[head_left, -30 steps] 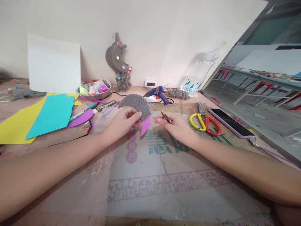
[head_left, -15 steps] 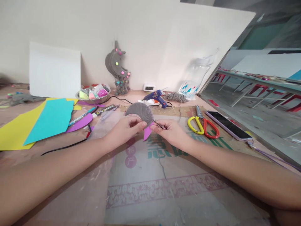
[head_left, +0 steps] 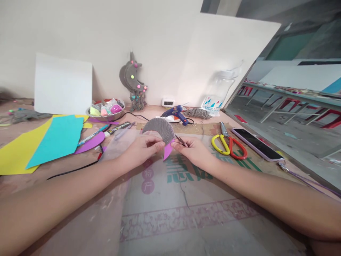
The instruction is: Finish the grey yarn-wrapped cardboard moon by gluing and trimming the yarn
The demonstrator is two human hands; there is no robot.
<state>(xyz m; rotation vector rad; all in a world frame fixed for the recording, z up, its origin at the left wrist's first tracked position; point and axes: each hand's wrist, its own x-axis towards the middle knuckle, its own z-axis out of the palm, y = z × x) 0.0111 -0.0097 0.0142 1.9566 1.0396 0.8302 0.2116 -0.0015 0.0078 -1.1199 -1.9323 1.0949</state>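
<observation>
A crescent [head_left: 160,127], mostly wrapped in grey yarn, is held up over the middle of the table. Its lower tip is bare purple card [head_left: 168,150]. My left hand [head_left: 147,146] is closed on the crescent's inner side, with thumb and fingers pinching it. At the purple tip my right hand [head_left: 192,148] is closed, thumb and index finger pinched at the crescent's edge. Dark strands of yarn [head_left: 181,141] stick out between its fingers. A single strand [head_left: 183,193] lies on the plastic sheet below.
A blue glue gun [head_left: 177,114] and a yarn tangle [head_left: 198,113] lie behind my hands. To the right are scissors [head_left: 229,145] and a phone [head_left: 257,144]. Coloured sheets [head_left: 54,142] and a bowl [head_left: 106,115] stand left. A finished-looking moon ornament [head_left: 133,78] leans on the wall.
The view has tilted slightly, so the scene sits a little lower. Both hands keep their hold on the crescent; the dark strands at my right fingers show more clearly.
</observation>
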